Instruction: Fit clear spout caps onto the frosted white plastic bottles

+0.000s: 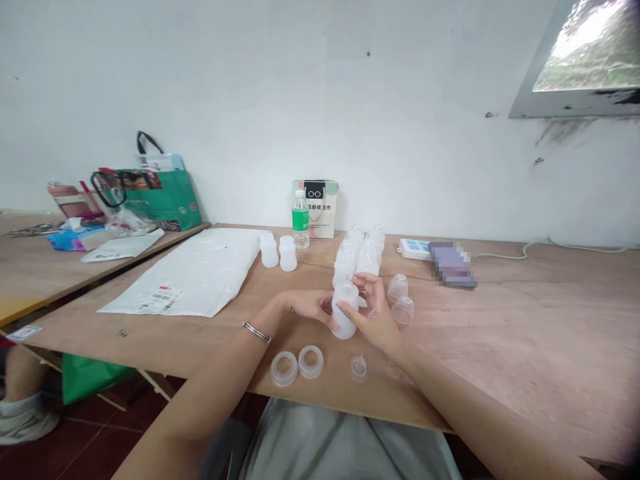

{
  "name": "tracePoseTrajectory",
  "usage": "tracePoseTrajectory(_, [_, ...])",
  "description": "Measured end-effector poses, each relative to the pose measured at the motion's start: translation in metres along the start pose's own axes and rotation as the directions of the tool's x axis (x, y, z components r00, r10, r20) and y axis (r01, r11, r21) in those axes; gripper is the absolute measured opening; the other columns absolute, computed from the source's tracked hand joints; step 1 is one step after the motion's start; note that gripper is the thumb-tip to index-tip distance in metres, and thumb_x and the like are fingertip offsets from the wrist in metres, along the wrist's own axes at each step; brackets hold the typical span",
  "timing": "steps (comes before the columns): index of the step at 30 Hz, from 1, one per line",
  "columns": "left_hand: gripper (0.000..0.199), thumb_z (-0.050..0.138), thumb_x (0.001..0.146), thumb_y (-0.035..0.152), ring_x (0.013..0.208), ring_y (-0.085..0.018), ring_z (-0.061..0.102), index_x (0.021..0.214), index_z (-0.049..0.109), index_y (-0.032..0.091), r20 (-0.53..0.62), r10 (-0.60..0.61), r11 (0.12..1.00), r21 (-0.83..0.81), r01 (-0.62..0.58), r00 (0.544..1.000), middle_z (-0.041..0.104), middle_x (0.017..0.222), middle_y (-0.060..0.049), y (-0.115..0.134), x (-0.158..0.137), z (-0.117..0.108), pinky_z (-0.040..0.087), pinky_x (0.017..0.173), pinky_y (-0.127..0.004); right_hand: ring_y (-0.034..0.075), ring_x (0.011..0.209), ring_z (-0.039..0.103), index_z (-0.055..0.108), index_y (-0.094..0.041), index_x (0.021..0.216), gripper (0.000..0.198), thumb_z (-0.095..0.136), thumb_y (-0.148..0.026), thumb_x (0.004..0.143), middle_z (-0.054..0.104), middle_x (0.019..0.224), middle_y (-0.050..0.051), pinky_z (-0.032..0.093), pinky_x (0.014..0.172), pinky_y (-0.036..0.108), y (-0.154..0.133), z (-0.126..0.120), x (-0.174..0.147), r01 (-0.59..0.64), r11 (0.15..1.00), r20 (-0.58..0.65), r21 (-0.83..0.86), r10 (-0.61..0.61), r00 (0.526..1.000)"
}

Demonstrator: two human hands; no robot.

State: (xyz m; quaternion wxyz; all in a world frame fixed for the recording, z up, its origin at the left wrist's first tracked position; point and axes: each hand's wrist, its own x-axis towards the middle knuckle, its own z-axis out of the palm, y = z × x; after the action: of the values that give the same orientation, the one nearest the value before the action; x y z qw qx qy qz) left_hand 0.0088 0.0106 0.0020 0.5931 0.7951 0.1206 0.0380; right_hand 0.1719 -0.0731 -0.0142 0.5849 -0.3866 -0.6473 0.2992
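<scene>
A white translucent baby bottle (345,319) stands upright on the table between my hands. My left hand (314,308) holds it from the left side, fingers partly behind it. My right hand (373,313) grips it from the right, thumb on its front and fingers raised near its top. Just behind are two rows of similar bottles (369,257) with clear domed tops. Two clear caps (403,310) lie right of my right hand. Nearer me are two ring collars (284,369) and a clear nipple (359,367). Two bottle bodies (288,255) stand further left.
A large white plastic mailer (190,273) covers the left of the table (525,347). At the back stand a water bottle (301,223) and a paper bag (326,213). A phone (453,265) lies beside a white power strip (414,249). A green bag (173,200) is on the adjoining table.
</scene>
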Motion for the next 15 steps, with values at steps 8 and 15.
tracePoseTrajectory(8, [0.054,0.079,0.065,0.035,0.098,-0.019,0.061,0.111,0.056,0.018,-0.001,0.009,1.0,-0.01,-0.009,1.0,0.067,0.103,-0.004,-0.0009,0.0001,-0.0003,0.045,0.091,-0.033,0.02,0.104,0.058,0.031,-0.028,0.122,0.046,0.057,-0.034,0.085,0.057,0.115,0.008,0.044,0.095,0.045,-0.0006,-0.0024,-0.0023,0.007,0.992,0.134,0.13,-0.025,0.991])
tracePoseTrajectory(15, [0.057,0.081,0.063,0.034,0.104,-0.02,0.06,0.111,0.056,0.018,-0.006,0.002,1.0,-0.005,-0.002,1.0,0.066,0.107,-0.004,-0.0034,0.0007,-0.0012,0.043,0.097,-0.036,0.022,0.102,0.057,0.036,-0.027,0.116,0.051,0.067,-0.033,0.076,0.056,0.106,0.006,0.042,0.096,0.047,0.0005,-0.0009,0.0001,0.031,0.999,0.034,0.029,-0.032,0.999])
